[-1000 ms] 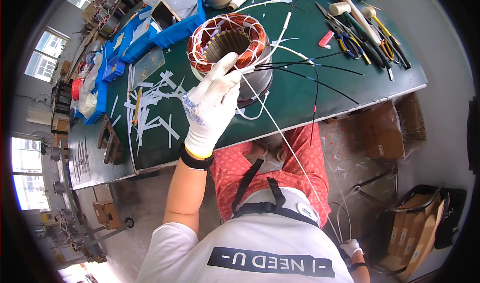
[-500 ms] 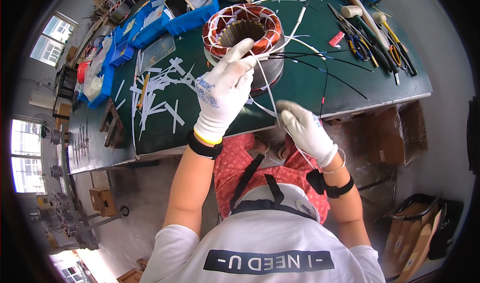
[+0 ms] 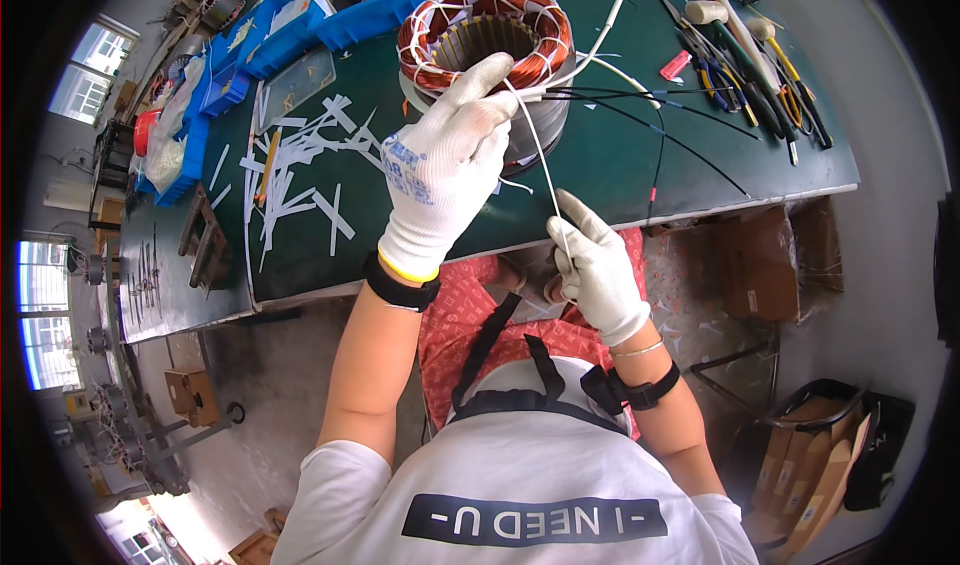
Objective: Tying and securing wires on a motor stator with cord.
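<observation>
On the bench stands a motor stator point(image 3: 548, 135), a grey metal ring topped by copper windings point(image 3: 425, 30) laced with white cord. My left hand point(image 3: 445, 170), in a white knit glove, rests against the near side of the windings. Its fingers pinch the white lacing cord point(image 3: 538, 150) where it leaves the coil. Lower and to the right, in front of the bench edge, my gloved right hand point(image 3: 600, 275) holds the other end of that cord, which runs taut between the hands. White sleeved leads and black lead wires point(image 3: 690, 150) extend rightward from the stator.
White paper strips point(image 3: 300, 180) lie scattered left of the stator. Blue bins point(image 3: 375, 15) line the back left. Pliers, scissors and mallets point(image 3: 735, 75) lie at the right, near a pink-red piece point(image 3: 676, 65). Cardboard boxes point(image 3: 765, 275) stand under the bench.
My right hand has drawn a little downward, and the cord between my hands is straighter. The cord tail that hung below my right hand no longer shows. My left hand stays at the windings.
</observation>
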Demonstrator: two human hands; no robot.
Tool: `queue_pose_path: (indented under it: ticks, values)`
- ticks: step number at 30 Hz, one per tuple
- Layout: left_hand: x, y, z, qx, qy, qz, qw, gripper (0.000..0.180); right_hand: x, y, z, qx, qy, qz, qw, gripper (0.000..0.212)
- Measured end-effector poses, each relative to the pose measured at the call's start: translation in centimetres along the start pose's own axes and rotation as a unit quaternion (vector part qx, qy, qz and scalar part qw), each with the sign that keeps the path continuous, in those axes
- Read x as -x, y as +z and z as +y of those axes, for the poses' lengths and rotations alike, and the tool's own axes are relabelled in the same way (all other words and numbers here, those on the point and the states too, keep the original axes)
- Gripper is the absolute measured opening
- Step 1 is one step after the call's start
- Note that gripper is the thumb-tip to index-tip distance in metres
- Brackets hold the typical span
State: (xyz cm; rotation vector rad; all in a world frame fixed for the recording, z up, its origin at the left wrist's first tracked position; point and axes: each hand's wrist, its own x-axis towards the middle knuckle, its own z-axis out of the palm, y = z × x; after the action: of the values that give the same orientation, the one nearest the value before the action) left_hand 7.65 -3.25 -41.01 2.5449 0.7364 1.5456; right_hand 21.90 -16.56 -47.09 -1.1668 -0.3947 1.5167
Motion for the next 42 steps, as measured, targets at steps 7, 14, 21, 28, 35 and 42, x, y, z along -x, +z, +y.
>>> queue_pose_path:
  ticks: [7, 14, 21, 28, 35, 42]
  values:
    - [0.1, 0.1, 0.0, 0.007, -0.013, -0.002, 1.0, 0.024, -1.7, 1.4, -0.1, -0.044, 0.051, -0.032, 0.997, 0.049]
    - [0.0, 0.2, -0.2, -0.002, 0.003, -0.002, 1.0, 0.023, -1.3, 2.3, 0.1, -0.057, 0.026, 0.007, 0.998, 0.045]
    - [0.2, 0.1, -0.2, 0.002, -0.006, 0.008, 1.0, 0.022, -2.9, 2.7, 1.0, 0.007, -0.008, 0.005, 1.0, 0.044]
    - [0.3, 0.1, -0.3, 0.011, -0.007, 0.008, 1.0, 0.02, -1.7, 1.7, 2.4, -0.021, 0.002, -0.037, 0.999, 0.022]
    - [0.7, 1.1, 0.3, 0.061, -0.07, 0.0, 0.996, 0.016, 1.3, 2.9, 1.9, 0.058, 0.093, -0.229, 0.967, 0.026]
    - [0.6, 1.4, 0.3, 0.068, -0.095, 0.015, 0.993, 0.016, -1.1, 0.1, -3.6, -0.12, 0.026, -0.164, 0.979, 0.017]
